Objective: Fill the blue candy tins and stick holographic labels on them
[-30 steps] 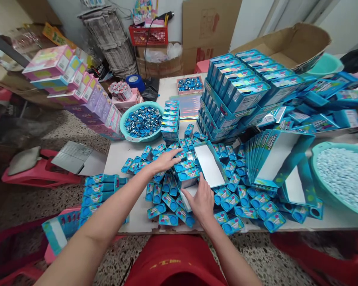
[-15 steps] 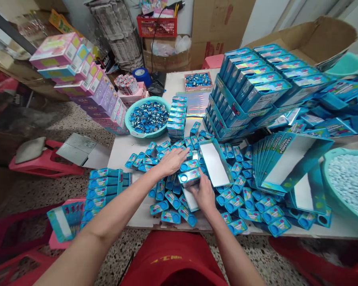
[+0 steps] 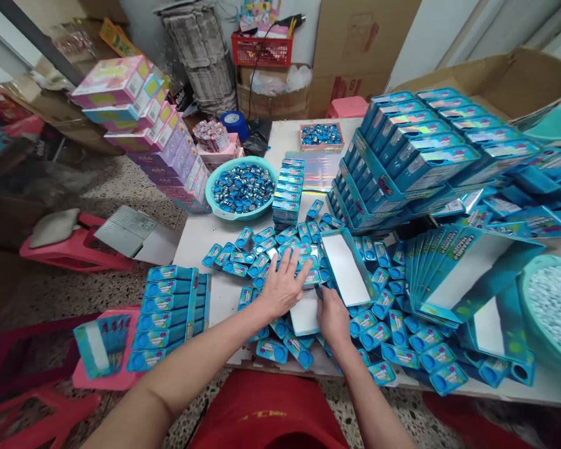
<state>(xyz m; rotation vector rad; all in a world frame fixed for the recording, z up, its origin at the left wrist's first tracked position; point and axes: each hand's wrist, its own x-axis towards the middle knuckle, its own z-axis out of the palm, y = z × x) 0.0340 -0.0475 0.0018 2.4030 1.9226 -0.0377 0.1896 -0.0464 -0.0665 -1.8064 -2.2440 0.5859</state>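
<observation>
On the tabletop (image 3: 194, 240), the white-floored tray (image 3: 305, 317) lies between both hands, more floor showing than a moment ago; the left hand (image 3: 284, 288) has come across, spread, the right hand (image 3: 333, 316) curls alongside, grip unclear; blue tins (image 3: 312, 278) beneath the left seem seated farther in

The small packs (image 3: 272, 350) look slick and glossy; the open tray (image 3: 348, 268) among them is card, shiny-printed outside, matt white within. Those caps (image 3: 244, 187) glint like metal in their smooth plastic basin (image 3: 210, 189). Past them a sheet (image 3: 312, 171) gives a mirror-like rainbow sheen, while the carton (image 3: 518, 87) over there is dull cardboard.
</observation>
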